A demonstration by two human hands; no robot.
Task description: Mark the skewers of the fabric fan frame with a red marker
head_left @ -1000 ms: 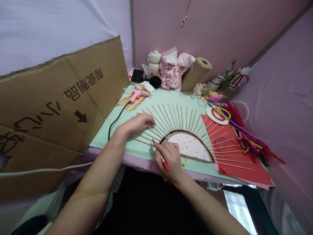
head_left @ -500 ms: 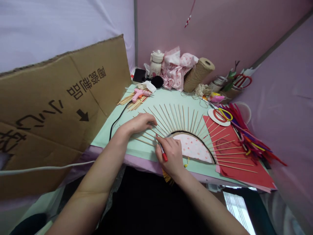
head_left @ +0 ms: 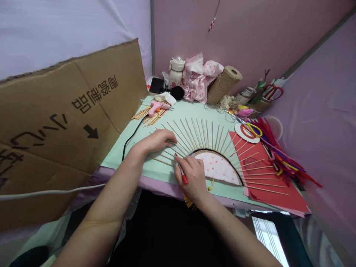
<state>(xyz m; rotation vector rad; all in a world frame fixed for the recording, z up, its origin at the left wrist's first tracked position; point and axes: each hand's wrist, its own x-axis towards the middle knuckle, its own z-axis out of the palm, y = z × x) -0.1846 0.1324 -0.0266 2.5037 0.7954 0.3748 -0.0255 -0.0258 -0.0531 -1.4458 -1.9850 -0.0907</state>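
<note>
A half-round fan piece (head_left: 219, 167) covered in white cloth with pink spots lies flat, its curved edge trimmed in black. Thin bamboo sticks (head_left: 207, 131) spread outward from that edge like rays. On the left side of the rays, my left hand (head_left: 159, 141) has its bent fingers closed at one of the sticks. My right hand (head_left: 193, 177) grips a red marker (head_left: 184, 177), its tip over the left-hand sticks beside the fan piece. Part of the fan's left end is hidden behind my right hand. A yellow tassel (head_left: 189, 202) hangs below that hand.
A pink glue gun (head_left: 158, 106) rests on loose sticks, its black cord running forward. Cardboard (head_left: 69, 122) stands at left. Behind are a bottle (head_left: 176, 72) and twine roll (head_left: 224, 85). Scissors (head_left: 254, 129), pipe cleaners (head_left: 286, 161) and red paper (head_left: 267, 189) lie right.
The whole view has shifted slightly to the left. Both hands keep nearly the same place on the sticks, and the marker is still in my right hand.
</note>
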